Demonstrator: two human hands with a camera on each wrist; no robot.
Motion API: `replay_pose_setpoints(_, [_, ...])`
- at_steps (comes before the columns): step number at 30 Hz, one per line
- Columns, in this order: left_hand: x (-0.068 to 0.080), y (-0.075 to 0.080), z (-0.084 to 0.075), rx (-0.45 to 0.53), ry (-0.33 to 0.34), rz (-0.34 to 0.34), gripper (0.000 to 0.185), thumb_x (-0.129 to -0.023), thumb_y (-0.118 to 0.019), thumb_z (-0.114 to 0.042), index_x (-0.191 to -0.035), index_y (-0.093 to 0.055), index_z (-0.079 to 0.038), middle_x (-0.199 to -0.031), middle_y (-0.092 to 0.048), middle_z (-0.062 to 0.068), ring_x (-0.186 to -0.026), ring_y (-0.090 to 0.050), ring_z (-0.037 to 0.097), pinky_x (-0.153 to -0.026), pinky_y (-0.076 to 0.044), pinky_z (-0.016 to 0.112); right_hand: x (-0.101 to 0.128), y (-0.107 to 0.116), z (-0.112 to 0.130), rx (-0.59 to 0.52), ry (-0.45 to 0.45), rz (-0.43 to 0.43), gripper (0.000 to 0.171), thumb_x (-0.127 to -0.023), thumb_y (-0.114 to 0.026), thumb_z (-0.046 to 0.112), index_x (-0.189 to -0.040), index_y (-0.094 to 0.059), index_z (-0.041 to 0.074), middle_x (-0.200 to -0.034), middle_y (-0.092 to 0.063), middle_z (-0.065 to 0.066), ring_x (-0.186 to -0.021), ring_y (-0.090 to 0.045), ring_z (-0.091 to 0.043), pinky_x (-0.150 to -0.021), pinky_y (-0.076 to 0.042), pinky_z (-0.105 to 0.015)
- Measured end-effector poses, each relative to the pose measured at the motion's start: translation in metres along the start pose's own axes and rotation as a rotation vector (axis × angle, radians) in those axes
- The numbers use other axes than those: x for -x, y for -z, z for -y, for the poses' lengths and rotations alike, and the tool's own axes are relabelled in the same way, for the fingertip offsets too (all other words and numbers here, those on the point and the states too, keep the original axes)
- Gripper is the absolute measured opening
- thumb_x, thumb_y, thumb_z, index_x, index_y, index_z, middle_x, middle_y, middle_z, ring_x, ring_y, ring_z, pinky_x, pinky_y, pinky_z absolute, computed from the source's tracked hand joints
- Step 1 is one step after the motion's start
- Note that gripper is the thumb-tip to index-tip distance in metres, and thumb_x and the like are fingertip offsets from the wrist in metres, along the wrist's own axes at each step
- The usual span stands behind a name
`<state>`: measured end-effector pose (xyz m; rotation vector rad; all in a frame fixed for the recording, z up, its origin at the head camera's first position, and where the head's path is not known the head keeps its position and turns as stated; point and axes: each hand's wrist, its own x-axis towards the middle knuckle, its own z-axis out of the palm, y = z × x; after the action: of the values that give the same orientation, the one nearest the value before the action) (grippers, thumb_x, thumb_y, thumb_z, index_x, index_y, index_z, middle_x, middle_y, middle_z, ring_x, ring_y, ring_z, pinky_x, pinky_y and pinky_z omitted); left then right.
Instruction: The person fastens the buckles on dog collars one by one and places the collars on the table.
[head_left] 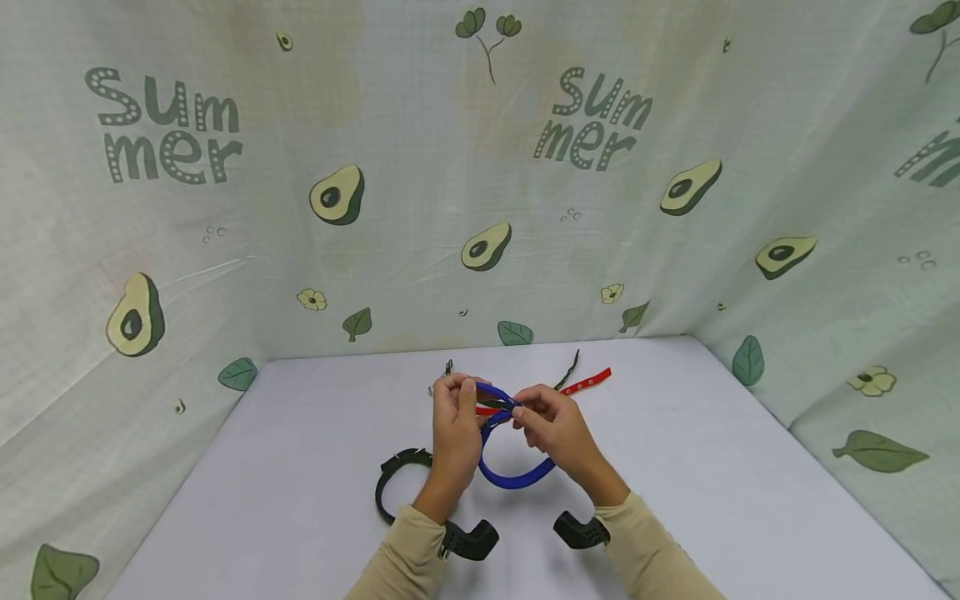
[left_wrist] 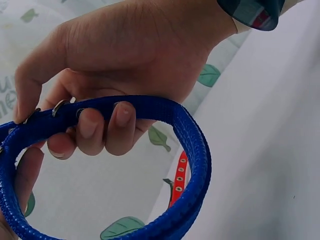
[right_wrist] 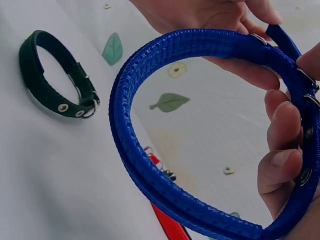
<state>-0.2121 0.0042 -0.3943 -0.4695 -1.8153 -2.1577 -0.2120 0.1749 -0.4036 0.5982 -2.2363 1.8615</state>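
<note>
One blue collar, looped, held above the surface; left hand and right hand, fingers curled, both grip it. Step in hand: apparently working strap end at buckle. Next move: likely calls for steady guiding. Beyond: red strap. Leftward: dark collar.

Two collars; one red strap; one dark strip; two wrist cameras; two hands

Blue collar: bottom cut off below the left fingers in the left wrist view
Red strap: partly hidden behind the right fingers
Dark collar: right side behind the left forearm, head view
Dark strip: beyond the right fingers, too small to tell
</note>
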Motion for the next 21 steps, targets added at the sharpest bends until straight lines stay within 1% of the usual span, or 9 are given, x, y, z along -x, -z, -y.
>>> replay_pose_setpoints(3, [0.0008,-0.0002,-0.0004,0.017,-0.015,0.003,0.033,-0.109,-0.042,-0.032,-0.125,-0.038,-0.004,-0.115,-0.057,0.016,-0.106,-0.062,0.036,-0.088,-0.054,0.054,-0.0001,0.0000,0.0007,-0.006,-0.007,0.009,0.016,-0.100,-0.062,0.012,-0.109,-0.063,-0.001,-0.085,-0.064,-0.016,-0.063,-0.055,-0.017,-0.052,-0.049,-0.024])
replay_pose_setpoints(5, [0.0009,-0.0003,-0.0003,0.035,-0.025,0.010,0.034,-0.109,-0.042,-0.032,-0.126,-0.037,-0.002,-0.116,-0.057,0.017,-0.104,-0.062,0.032,-0.087,-0.055,0.051,0.0000,0.0003,0.0012,-0.006,-0.008,0.012,0.015,-0.099,-0.062,0.011,-0.108,-0.063,0.000,-0.084,-0.063,-0.015,-0.064,-0.055,-0.017,-0.052,-0.048,-0.023])
replay_pose_setpoints(7, [0.0008,-0.0005,0.0003,0.046,-0.031,0.020,0.035,-0.109,-0.042,-0.031,-0.127,-0.036,-0.001,-0.117,-0.057,0.018,-0.104,-0.063,0.030,-0.087,-0.056,0.046,0.0004,0.0008,0.0019,-0.002,-0.004,0.007,0.013,-0.099,-0.062,0.010,-0.107,-0.064,0.000,-0.082,-0.061,-0.013,-0.064,-0.054,-0.017,-0.052,-0.047,-0.023])
replay_pose_setpoints(9, [0.0006,-0.0012,0.0007,0.063,-0.025,0.041,0.036,-0.109,-0.044,-0.028,-0.129,-0.036,0.000,-0.117,-0.057,0.020,-0.104,-0.063,0.029,-0.087,-0.057,0.041,0.0006,0.0015,0.0025,0.008,-0.002,-0.010,0.012,-0.100,-0.061,0.010,-0.107,-0.064,0.001,-0.082,-0.060,-0.013,-0.064,-0.053,-0.017,-0.051,-0.047,-0.024])
replay_pose_setpoints(11, [0.0004,-0.0023,0.0020,0.067,-0.012,0.076,0.035,-0.108,-0.049,-0.025,-0.130,-0.037,0.000,-0.116,-0.057,0.020,-0.104,-0.063,0.029,-0.086,-0.057,0.039,0.0009,0.0018,0.0035,0.013,-0.006,-0.041,0.012,-0.100,-0.060,0.010,-0.107,-0.065,0.002,-0.081,-0.058,-0.012,-0.064,-0.052,-0.017,-0.052,-0.047,-0.025])
replay_pose_setpoints(13, [0.0006,-0.0041,0.0020,0.039,0.008,0.114,0.034,-0.105,-0.055,-0.021,-0.129,-0.041,-0.001,-0.115,-0.056,0.019,-0.104,-0.064,0.029,-0.083,-0.058,0.037,0.0009,0.0021,0.0042,0.011,-0.016,-0.075,0.012,-0.100,-0.060,0.010,-0.107,-0.065,0.001,-0.079,-0.057,-0.013,-0.064,-0.052,-0.017,-0.052,-0.047,-0.025])
replay_pose_setpoints(16, [0.0018,-0.0070,0.0024,-0.052,0.034,0.167,0.028,-0.101,-0.062,-0.017,-0.121,-0.051,-0.001,-0.113,-0.058,0.014,-0.101,-0.064,0.027,-0.078,-0.059,0.034,0.0004,0.0026,0.0048,-0.007,-0.037,-0.127,0.013,-0.100,-0.060,0.009,-0.107,-0.064,-0.001,-0.076,-0.055,-0.013,-0.062,-0.051,-0.017,-0.052,-0.046,-0.024])
replay_pose_setpoints(18, [0.0027,-0.0086,0.0025,-0.117,0.041,0.178,0.022,-0.100,-0.064,-0.015,-0.114,-0.057,-0.002,-0.110,-0.060,0.011,-0.098,-0.065,0.025,-0.076,-0.059,0.032,-0.0002,0.0030,0.0049,-0.026,-0.045,-0.150,0.014,-0.100,-0.059,0.009,-0.107,-0.063,-0.003,-0.073,-0.054,-0.013,-0.060,-0.050,-0.016,-0.051,-0.044,-0.023])
replay_pose_setpoints(21, [0.0039,-0.0094,0.0043,-0.164,0.038,0.168,0.016,-0.099,-0.065,-0.014,-0.111,-0.061,-0.005,-0.108,-0.063,0.008,-0.096,-0.066,0.024,-0.074,-0.059,0.032,-0.0009,0.0036,0.0045,-0.045,-0.048,-0.162,0.017,-0.101,-0.058,0.009,-0.108,-0.062,-0.007,-0.072,-0.053,-0.014,-0.059,-0.049,-0.016,-0.050,-0.044,-0.022])
